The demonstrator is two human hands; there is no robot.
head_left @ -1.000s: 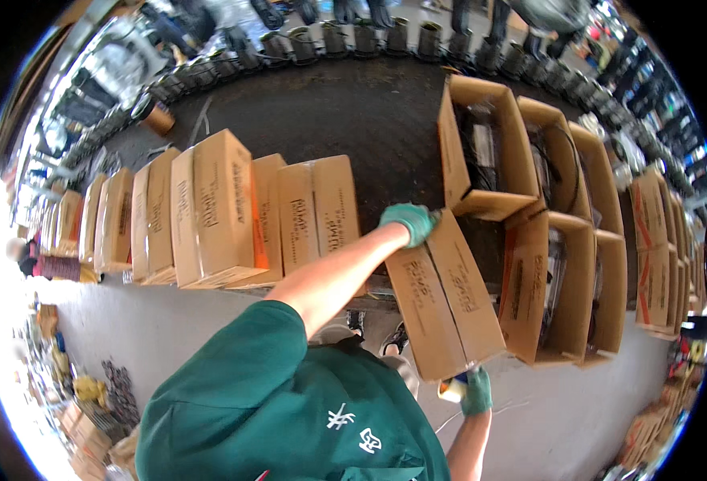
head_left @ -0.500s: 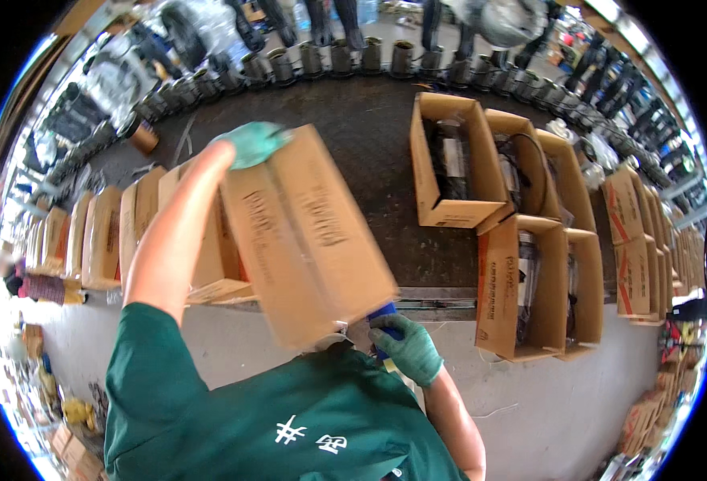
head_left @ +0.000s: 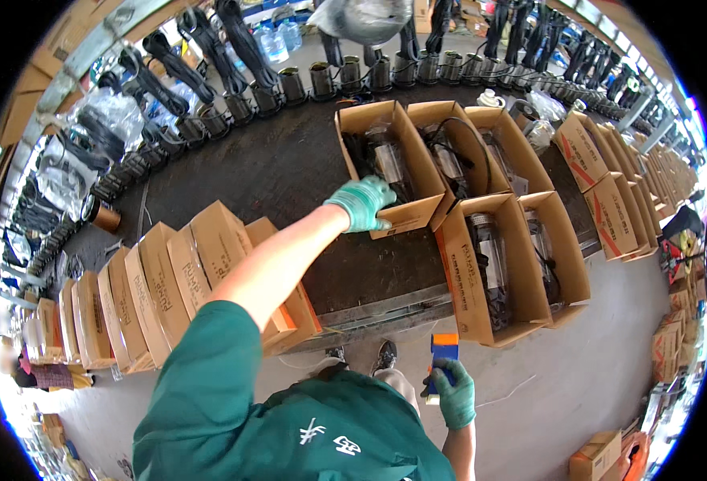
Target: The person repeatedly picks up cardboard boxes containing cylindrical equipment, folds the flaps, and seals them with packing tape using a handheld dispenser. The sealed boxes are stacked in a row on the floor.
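My left hand point(head_left: 360, 205), in a green glove, reaches forward to an open cardboard box point(head_left: 427, 215). Its fingers hook over the near left rim, with the thumb lower on the outside. Inside that box lie a metal cylinder, seemingly a pump point(head_left: 388, 160), and black cable. Low at the right, my gloved right hand point(head_left: 456, 394) is closed round a blue tape dispenser point(head_left: 445, 353) with an orange end, held away from the boxes over the floor. More open boxes point(head_left: 493, 280) with similar contents stand against the first one's right side and nearer me.
Closed cartons point(head_left: 157, 280) stand in a row along the bench's left. Further boxes point(head_left: 594, 152) line the right. Metal cylinders point(head_left: 321, 80) with black cable bundles edge the back of the dark bench point(head_left: 249, 160). A loose carton point(head_left: 595, 457) lies on the floor.
My left hand has let go of the closed carton it held tilted, and now reaches to the open box. My right hand with the tape dispenser has moved down and right. The view has shifted.
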